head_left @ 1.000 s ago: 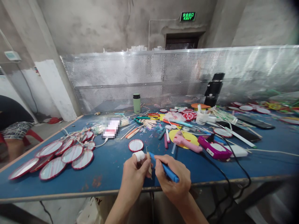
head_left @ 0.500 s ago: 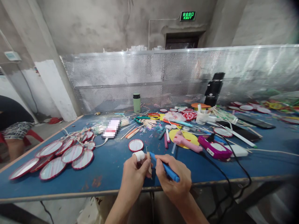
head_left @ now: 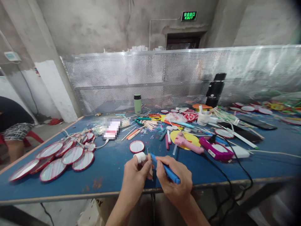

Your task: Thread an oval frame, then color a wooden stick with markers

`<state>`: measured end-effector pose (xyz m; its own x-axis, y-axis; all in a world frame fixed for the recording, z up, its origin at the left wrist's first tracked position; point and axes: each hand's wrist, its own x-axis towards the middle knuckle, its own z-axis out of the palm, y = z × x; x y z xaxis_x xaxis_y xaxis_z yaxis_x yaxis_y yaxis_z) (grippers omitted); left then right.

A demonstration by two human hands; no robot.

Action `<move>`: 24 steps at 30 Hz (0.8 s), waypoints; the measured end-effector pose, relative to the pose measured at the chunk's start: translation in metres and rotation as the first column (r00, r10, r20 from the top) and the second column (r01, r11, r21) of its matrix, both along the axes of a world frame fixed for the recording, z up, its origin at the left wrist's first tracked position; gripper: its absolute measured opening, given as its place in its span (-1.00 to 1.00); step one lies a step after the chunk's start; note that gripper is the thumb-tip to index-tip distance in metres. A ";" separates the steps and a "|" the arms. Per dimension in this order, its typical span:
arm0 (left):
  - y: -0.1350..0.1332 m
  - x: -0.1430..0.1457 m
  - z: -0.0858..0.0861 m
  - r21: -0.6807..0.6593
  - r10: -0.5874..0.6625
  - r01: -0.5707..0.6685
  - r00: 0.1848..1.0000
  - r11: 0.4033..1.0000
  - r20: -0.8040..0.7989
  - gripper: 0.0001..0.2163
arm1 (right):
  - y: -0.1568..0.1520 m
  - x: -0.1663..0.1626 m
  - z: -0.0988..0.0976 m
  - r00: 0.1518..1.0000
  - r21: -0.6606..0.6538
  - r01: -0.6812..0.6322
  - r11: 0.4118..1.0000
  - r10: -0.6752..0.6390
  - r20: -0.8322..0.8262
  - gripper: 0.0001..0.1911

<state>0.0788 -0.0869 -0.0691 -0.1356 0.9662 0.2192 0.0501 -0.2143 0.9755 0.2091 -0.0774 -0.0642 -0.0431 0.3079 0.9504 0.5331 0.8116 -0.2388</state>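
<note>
**Blue pen point(head_left: 172, 175) held close to a pale stick point(head_left: 150, 161)**

The left hand point(head_left: 134, 176), a white band point(head_left: 140, 157) round one finger, pinches the stick upright above the desk's point(head_left: 110, 179) near edge; the right hand point(head_left: 176, 177) grips the pen, its tip beside the stick, contact unclear; a red-rimmed disc point(head_left: 136, 146) lies just beyond the left hand; a pink glue gun point(head_left: 189, 143) rests farther right.

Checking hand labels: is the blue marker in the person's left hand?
No, the right hand grips the blue marker, while the left hand holds a thin wooden stick.
</note>
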 end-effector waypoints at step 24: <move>0.001 0.000 -0.002 0.002 -0.014 0.014 0.999 1.000 0.042 -0.78 | -0.003 0.003 0.002 1.000 0.059 0.014 0.998 -0.013 -0.014 -0.88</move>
